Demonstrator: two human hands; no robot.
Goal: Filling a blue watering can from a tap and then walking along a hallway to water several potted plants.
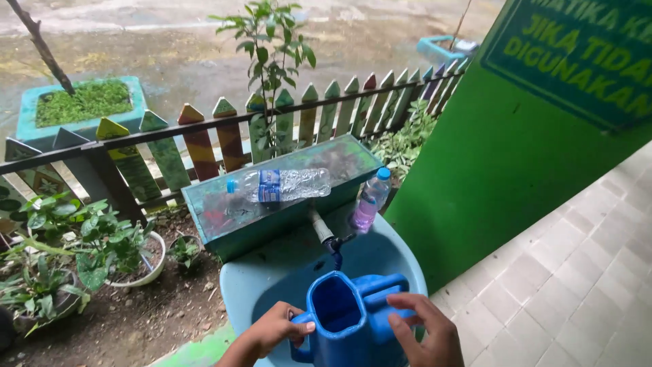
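Observation:
A blue plastic watering can (343,319) stands in a light blue basin (272,272), its open top right under a small tap (333,243). My left hand (275,328) grips the can's left side by its handle. My right hand (424,329) rests on the can's right side with the fingers spread over the top bar. I cannot tell whether water runs from the tap.
A glass-topped box (217,217) behind the basin carries a crushed clear bottle (285,185) lying flat. A small bottle of pink liquid (370,200) stands at its right end. A painted picket fence (204,139), potted plants (102,248), a green wall (502,156) and a tiled floor (577,285) surround it.

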